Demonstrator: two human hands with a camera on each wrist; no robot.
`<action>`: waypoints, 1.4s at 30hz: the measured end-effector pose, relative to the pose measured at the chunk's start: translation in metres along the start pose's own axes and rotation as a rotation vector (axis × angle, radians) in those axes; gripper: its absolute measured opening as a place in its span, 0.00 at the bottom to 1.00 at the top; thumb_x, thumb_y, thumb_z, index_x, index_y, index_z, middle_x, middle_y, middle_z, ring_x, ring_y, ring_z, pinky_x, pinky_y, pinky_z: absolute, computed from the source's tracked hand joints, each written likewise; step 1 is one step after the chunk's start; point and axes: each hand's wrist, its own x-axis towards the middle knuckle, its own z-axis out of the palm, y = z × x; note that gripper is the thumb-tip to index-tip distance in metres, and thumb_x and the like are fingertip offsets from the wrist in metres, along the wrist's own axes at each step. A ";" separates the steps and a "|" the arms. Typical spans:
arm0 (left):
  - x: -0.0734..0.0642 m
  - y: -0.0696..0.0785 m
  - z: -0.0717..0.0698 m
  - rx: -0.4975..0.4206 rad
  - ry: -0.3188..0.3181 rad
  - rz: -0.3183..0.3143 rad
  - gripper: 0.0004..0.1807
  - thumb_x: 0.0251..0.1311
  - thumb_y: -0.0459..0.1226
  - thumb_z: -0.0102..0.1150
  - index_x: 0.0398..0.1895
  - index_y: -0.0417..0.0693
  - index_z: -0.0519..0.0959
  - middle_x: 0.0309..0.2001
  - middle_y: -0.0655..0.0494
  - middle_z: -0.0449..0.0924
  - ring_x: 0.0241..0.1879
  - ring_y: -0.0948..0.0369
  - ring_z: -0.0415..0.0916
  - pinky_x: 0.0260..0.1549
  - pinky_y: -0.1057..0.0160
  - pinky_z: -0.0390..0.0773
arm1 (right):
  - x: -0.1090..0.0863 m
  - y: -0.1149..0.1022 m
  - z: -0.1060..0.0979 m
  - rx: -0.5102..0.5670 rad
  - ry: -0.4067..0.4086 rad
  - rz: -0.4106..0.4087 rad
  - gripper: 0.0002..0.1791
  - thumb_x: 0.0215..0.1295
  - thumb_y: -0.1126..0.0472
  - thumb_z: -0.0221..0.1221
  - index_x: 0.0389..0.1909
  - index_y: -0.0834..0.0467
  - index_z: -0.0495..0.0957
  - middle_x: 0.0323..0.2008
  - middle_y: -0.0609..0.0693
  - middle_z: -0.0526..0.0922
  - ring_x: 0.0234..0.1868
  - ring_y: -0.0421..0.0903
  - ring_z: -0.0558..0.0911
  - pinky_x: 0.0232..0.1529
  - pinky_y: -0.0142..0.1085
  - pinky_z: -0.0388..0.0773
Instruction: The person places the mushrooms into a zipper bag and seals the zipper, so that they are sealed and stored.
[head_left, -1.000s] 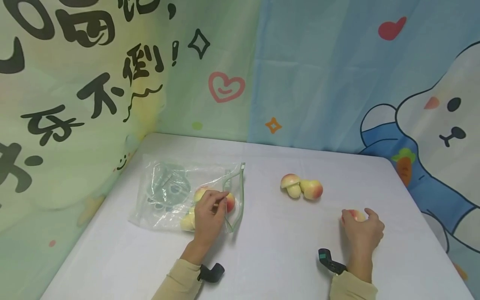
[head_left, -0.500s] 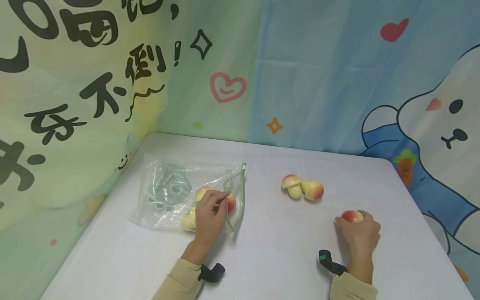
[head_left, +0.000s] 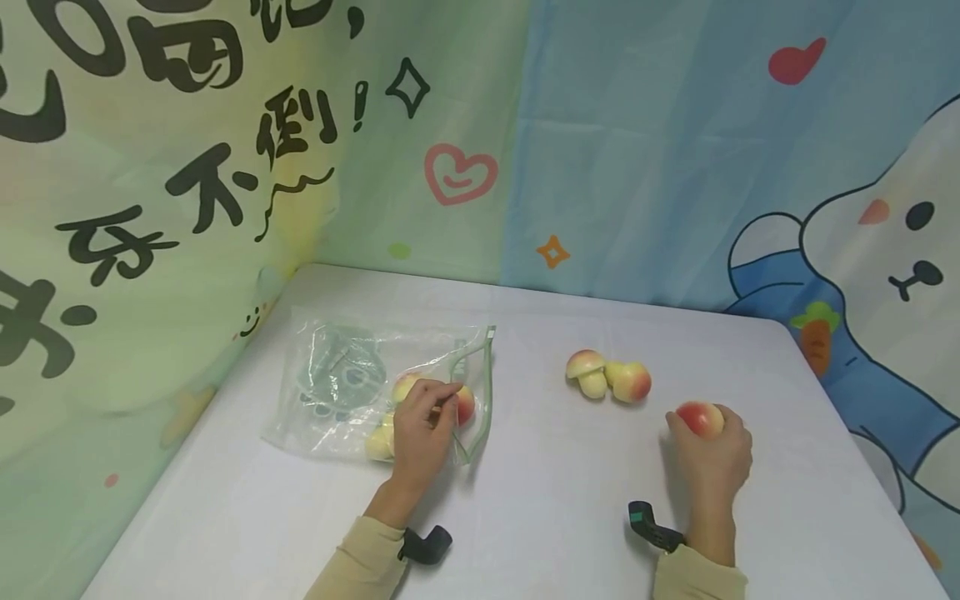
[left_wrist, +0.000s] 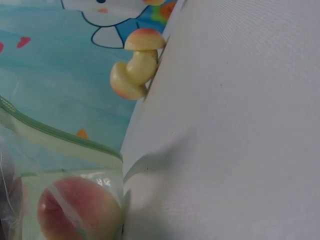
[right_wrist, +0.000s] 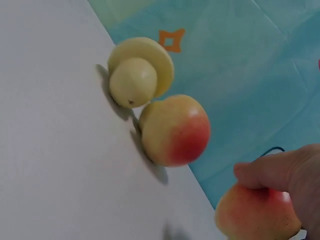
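Observation:
Raised a little above the table on the right, a red-and-yellow toy peach [head_left: 699,419] is gripped by my right hand [head_left: 712,454]; the thumb lies along it in the right wrist view, where the peach [right_wrist: 257,212] shows at the lower right. My left hand [head_left: 422,429] pinches the clear zip bag [head_left: 288,425] near its green-edged mouth, which gapes to the right. Inside the bag, another peach-like fruit [head_left: 466,406] lies near the mouth, with yellow pieces [head_left: 379,442] partly hidden behind the hand. The left wrist view shows this fruit [left_wrist: 80,210] through the plastic.
A toy mushroom [head_left: 586,371] and a yellow-red toy pear [head_left: 632,382] lie side by side, touching or nearly so, between the bag and my right hand. The white table [head_left: 540,500] backs onto a printed cloth [head_left: 615,167].
My right hand has taken hold of the peach and lifted it, shifting slightly left and away from me. The left hand stays at the bag. The head view has turned slightly.

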 end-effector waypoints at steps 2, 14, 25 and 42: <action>0.000 0.000 0.000 0.002 -0.001 0.000 0.13 0.47 0.13 0.60 0.35 0.30 0.83 0.31 0.40 0.77 0.24 0.50 0.78 0.23 0.71 0.80 | -0.004 -0.004 0.005 0.025 0.018 -0.021 0.39 0.62 0.45 0.61 0.68 0.63 0.62 0.62 0.66 0.67 0.63 0.64 0.66 0.62 0.61 0.61; 0.000 0.000 0.001 -0.004 -0.004 0.015 0.13 0.47 0.13 0.59 0.35 0.29 0.82 0.30 0.40 0.77 0.24 0.50 0.78 0.22 0.70 0.80 | -0.026 -0.029 0.037 0.142 0.035 -0.317 0.32 0.56 0.57 0.68 0.61 0.62 0.70 0.58 0.61 0.72 0.59 0.58 0.71 0.59 0.58 0.67; 0.000 0.000 0.001 -0.008 0.002 0.005 0.13 0.47 0.13 0.59 0.35 0.30 0.82 0.31 0.39 0.77 0.25 0.49 0.79 0.23 0.68 0.81 | -0.050 -0.045 0.059 0.299 -0.212 -0.453 0.40 0.52 0.63 0.73 0.64 0.59 0.62 0.62 0.53 0.70 0.63 0.49 0.69 0.62 0.53 0.72; -0.008 -0.020 0.006 -0.003 0.001 -0.021 0.14 0.47 0.14 0.60 0.37 0.31 0.83 0.32 0.41 0.78 0.27 0.50 0.81 0.23 0.71 0.79 | -0.091 -0.056 0.108 0.249 -0.334 -0.732 0.33 0.43 0.68 0.76 0.50 0.62 0.70 0.61 0.63 0.72 0.62 0.56 0.72 0.55 0.53 0.77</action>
